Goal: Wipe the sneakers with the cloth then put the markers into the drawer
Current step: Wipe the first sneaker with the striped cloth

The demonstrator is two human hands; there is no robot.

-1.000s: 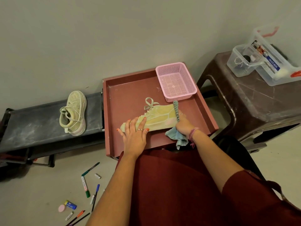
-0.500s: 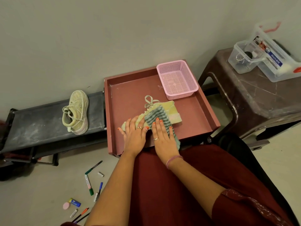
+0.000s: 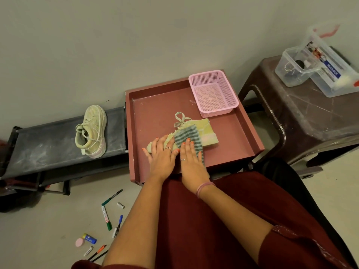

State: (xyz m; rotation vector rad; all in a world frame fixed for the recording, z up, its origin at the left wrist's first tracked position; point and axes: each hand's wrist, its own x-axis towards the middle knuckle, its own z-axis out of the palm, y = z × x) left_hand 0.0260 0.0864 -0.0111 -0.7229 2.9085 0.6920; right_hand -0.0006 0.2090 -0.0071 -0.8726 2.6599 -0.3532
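A pale yellow-green sneaker (image 3: 206,133) lies on its side in the open red drawer (image 3: 250,136). My left hand (image 3: 162,156) rests flat on its toe end, fingers straight. My right hand (image 3: 191,162) presses a grey-striped cloth (image 3: 186,135) flat onto the middle of the sneaker. The second sneaker (image 3: 92,131) stands on the dark low bench (image 3: 44,144) to the left. Several markers (image 3: 106,217) and pens lie scattered on the floor at the lower left.
A pink mesh basket (image 3: 213,93) sits in the drawer's far right corner. A brown stool (image 3: 303,121) at right carries clear plastic boxes (image 3: 310,66). A pink eraser (image 3: 80,242) and a glue stick (image 3: 90,238) lie among the markers. The grey wall stands behind.
One second ago my right hand held the bunched cloth at the sneaker's heel. It has since spread the cloth flat over the sneaker's middle and now presses it down beside my left hand.
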